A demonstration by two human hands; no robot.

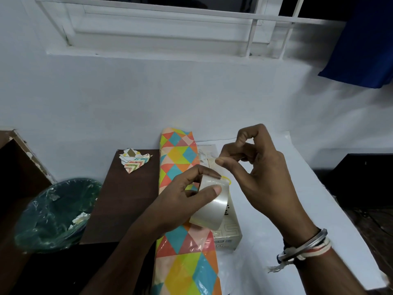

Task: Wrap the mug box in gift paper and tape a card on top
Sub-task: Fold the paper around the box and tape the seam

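My left hand (pixel 187 194) grips a roll of clear tape (pixel 212 207), thumb on its outer face, held above the table. My right hand (pixel 257 167) is raised just right of the roll, thumb and fingers pinching what looks like the tape's loose end. Under the hands lies a folded sheet of gift paper (pixel 178 158) with coloured triangles, running from the wall toward me. The cream mug box (pixel 228 235) lies beside it on the white underside of the paper (pixel 308 209), partly hidden by the tape roll.
A brown board (pixel 125 199) lies left of the paper with scraps of patterned paper (pixel 134 160) at its far end. A bin lined with green plastic (pixel 57 211) stands at the left. The white wall (pixel 191 92) is close behind. A dark surface (pixel 365 177) is at the right.
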